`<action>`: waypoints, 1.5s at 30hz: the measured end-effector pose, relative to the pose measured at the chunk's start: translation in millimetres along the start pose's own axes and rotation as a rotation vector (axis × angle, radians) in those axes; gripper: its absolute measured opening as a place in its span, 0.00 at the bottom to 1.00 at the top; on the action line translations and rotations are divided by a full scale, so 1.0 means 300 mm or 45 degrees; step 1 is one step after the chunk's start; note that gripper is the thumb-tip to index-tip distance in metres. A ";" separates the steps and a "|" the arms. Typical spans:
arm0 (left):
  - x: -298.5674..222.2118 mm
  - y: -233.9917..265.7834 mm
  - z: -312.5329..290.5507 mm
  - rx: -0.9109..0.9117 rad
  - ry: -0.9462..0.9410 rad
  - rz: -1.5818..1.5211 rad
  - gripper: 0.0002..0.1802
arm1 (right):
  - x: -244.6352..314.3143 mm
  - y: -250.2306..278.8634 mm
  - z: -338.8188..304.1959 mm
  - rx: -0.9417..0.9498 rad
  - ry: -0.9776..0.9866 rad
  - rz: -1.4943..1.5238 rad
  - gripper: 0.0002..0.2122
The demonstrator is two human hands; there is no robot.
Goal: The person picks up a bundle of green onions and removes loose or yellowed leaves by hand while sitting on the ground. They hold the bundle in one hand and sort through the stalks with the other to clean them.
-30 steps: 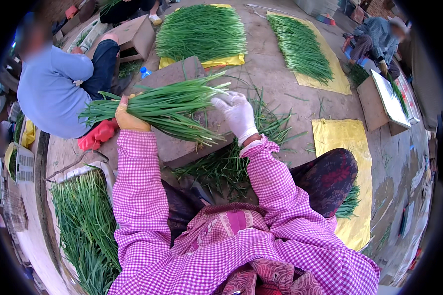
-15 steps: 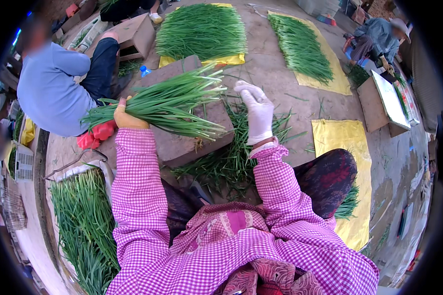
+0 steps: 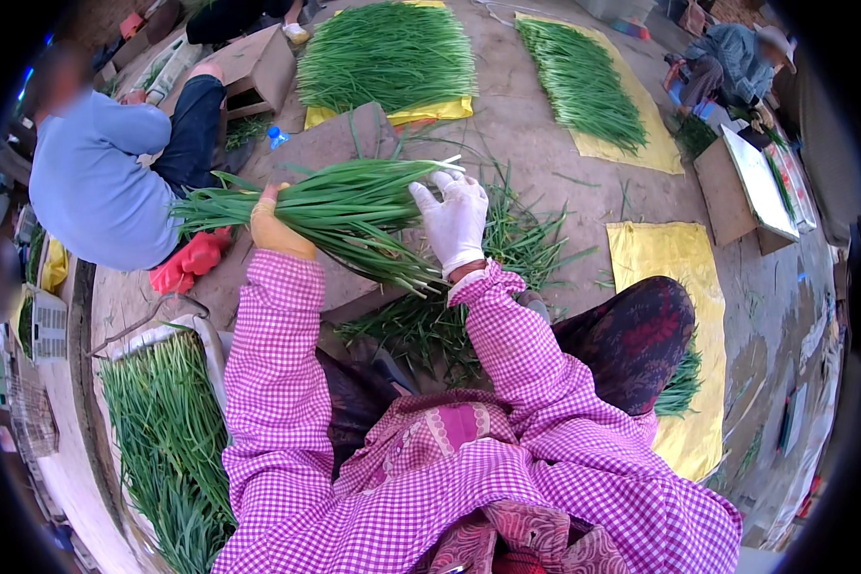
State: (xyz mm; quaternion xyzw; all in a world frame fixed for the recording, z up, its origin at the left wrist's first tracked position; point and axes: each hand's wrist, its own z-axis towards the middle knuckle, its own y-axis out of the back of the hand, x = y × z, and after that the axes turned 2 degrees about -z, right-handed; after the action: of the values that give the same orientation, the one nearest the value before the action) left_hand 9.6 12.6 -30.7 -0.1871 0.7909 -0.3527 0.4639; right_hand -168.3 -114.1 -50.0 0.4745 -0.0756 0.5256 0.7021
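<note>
My left hand (image 3: 279, 228), in a yellowish glove, is closed around a bunch of garlic chives (image 3: 359, 199). The leafy ends trail off to the left, and the pale stem ends point right. At those stem ends is my right hand (image 3: 452, 218) in a white glove, its thumb and fingers apart, with a few stalks close to the fingertips. Under the bunch stands a grey-brown block (image 3: 340, 143), partly hidden. Loose green leaves (image 3: 517, 239) lie heaped beside and below it, between my legs.
At my left stands a crate of packed chives (image 3: 163, 430). More chives lie spread on yellow sheets: a wide patch (image 3: 383, 57) ahead and another (image 3: 584, 81) to its right. A yellow sheet (image 3: 670, 258) lies by my right knee. A person in blue (image 3: 105, 182) sits at left.
My right hand has moved left and down to the stem ends, its fingers opening from a curl. My left hand, with the bunch, has shifted slightly right.
</note>
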 end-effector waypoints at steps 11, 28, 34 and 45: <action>-0.035 -0.007 0.000 0.060 -0.032 0.002 0.10 | 0.041 0.103 0.008 0.460 -0.374 1.140 0.06; -0.132 0.054 0.075 0.000 -0.140 -0.028 0.12 | -0.313 0.255 0.104 0.110 -0.173 0.406 0.07; -0.109 0.057 0.073 0.037 -0.037 -0.012 0.12 | -0.157 0.196 0.069 0.461 -0.368 0.873 0.10; -0.109 0.017 0.010 -0.001 -0.034 0.007 0.12 | -0.086 0.147 0.033 0.382 -0.398 1.446 0.06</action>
State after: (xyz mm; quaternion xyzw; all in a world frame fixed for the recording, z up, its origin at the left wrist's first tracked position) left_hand 28.6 35.4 -15.6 -0.1898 0.7853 -0.3484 0.4753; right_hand -211.3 -138.7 -34.4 0.5254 -0.3443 0.7469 0.2179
